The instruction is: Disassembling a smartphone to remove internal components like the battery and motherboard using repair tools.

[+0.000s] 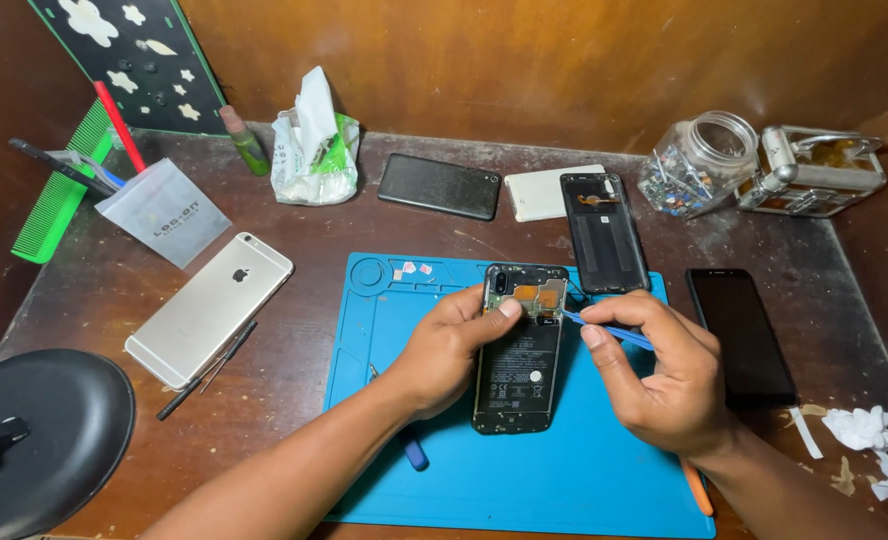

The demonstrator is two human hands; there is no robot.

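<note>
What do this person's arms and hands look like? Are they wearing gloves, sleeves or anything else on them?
Both are bare. The left hand and right hand have no gloves, and no rings, watch or wristband show. Both forearms are uncovered right down to the picture's lower edge, so no sleeve is in view. The fingernails look short and unpainted.

Head camera looks steeply down, close over the blue mat [604, 480].
</note>
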